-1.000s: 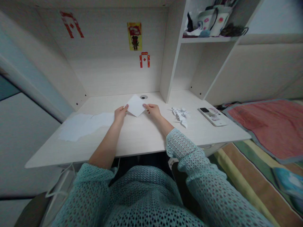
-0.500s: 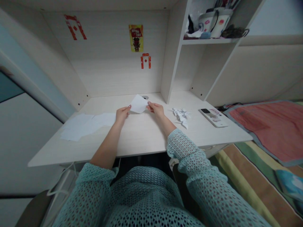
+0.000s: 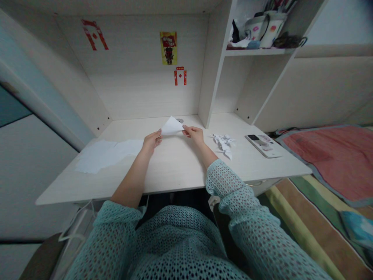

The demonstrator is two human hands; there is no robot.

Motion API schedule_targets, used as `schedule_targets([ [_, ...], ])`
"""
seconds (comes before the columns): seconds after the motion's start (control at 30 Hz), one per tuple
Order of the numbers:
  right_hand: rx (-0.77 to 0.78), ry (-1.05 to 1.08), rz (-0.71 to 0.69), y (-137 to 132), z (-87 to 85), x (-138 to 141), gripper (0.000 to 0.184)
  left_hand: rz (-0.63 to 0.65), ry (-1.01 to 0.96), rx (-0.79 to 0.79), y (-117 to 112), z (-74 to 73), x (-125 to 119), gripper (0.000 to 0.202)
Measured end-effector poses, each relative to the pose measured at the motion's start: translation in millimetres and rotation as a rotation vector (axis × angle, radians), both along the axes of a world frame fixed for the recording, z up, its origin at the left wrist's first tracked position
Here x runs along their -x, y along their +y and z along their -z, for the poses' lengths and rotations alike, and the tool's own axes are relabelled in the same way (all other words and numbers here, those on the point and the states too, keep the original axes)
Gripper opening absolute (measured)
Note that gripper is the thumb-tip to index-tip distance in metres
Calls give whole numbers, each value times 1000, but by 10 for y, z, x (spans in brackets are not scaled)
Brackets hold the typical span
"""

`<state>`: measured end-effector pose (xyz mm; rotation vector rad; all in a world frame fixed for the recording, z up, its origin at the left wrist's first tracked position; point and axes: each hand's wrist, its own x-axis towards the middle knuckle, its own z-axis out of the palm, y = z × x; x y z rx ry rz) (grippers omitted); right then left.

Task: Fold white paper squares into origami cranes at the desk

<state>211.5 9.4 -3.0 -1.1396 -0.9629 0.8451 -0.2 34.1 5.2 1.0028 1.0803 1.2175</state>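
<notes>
A small white paper square [image 3: 171,126] is held just above the pale wooden desk [image 3: 175,167], near its back. My left hand [image 3: 151,140] pinches the paper's left corner with closed fingers. My right hand [image 3: 194,134] pinches its right corner. The paper is bent, with its far part tipped over toward me. Both forearms reach forward over the desk from teal knit sleeves.
Flat white sheets [image 3: 105,153] lie at the desk's left. A crumpled folded paper piece [image 3: 223,142] and a phone [image 3: 264,145] lie at the right. An upright shelf divider [image 3: 211,66] stands behind my right hand. A bed with blankets [image 3: 329,163] borders the desk's right.
The paper lay nearly flat and diamond-shaped between my hands; now its far part has folded down toward me, so it looks narrower. Both hands stayed at its corners.
</notes>
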Motion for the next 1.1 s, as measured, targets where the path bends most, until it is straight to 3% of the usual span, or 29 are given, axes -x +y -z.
schedule_targets([
  [0.2,-96,-94,-7,-27,-14,16,37,117,-189,92,67,99,15,23],
  [0.37,-53,-197,-30,-10,32,22,39,12,-315,-16,88,100,-34,7],
  [0.53,75,5,-133,-13,59,69,36,-103,-341,-147,64,91,-102,4],
  [0.7,70,107,-105,-45,21,110,31,-98,-301,-159,43,89,-113,3],
  [0.83,-50,-42,-67,-58,-6,112,31,-34,-154,-100,13,13,-60,24],
  [0.97,-134,-171,-179,-71,2,120,31,-13,37,-112,-40,-47,-51,49],
  [1.1,-143,-182,-244,-64,32,115,29,25,120,-115,-89,-28,-87,60],
])
